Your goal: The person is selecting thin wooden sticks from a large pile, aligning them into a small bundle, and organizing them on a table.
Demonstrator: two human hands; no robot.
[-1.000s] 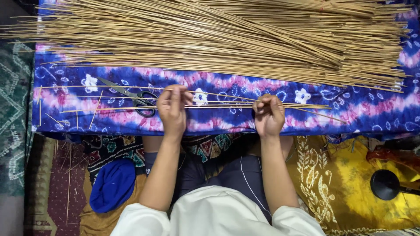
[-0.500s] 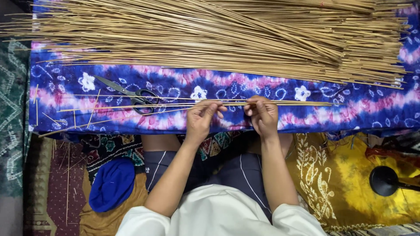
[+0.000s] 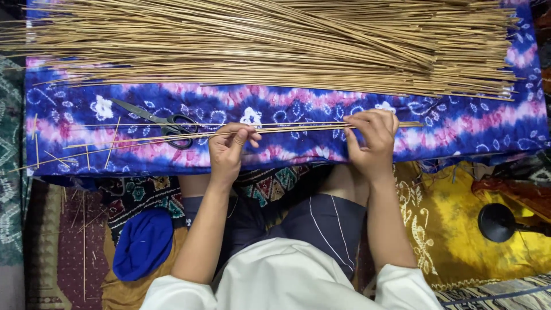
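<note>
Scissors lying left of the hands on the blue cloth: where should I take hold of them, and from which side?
Grip the scissors at the black handle loops, the end nearest the left hand. Come from above and from the right: they lie flat with blades pointing up-left, away from the hands. A few thin sticks run just beside the handles, so lift carefully.

We see our own body from above: a white top with short sleeves whose cuffs end just above the elbows, leaving both forearms bare. Below the top's hem we wear dark navy shorts marked with thin pale lines down the right leg. Our left hand (image 3: 228, 150) and right hand (image 3: 373, 139) are bare, with no rings, watch or gloves showing on them.
</note>
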